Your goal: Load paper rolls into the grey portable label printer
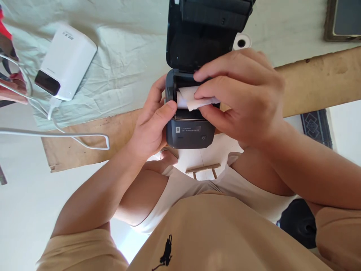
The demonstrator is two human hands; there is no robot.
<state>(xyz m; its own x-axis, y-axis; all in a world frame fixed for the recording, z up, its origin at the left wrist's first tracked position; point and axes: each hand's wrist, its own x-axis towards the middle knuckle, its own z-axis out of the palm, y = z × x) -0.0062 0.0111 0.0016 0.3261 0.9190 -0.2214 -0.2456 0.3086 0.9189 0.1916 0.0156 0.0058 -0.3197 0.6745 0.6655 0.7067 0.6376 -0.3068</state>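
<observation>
A small dark printer (189,137) stands over the table's front edge with its black lid (197,45) swung open away from me. A white paper roll (182,101) lies in its compartment. My left hand (153,120) grips the printer's left side, thumb on the compartment's rim. My right hand (242,90) reaches over from the right and pinches the loose end of the paper between thumb and fingers. Part of the compartment is hidden under the right fingers. Behind the right hand, a small white roll with a dark core (241,42) shows beside the lid.
A white power bank (67,62) with a plugged-in white cable (84,145) lies at the left on the pale green cloth (126,49). The table's bare wooden edge (318,79) runs across. A dark framed object (348,19) is at the back right.
</observation>
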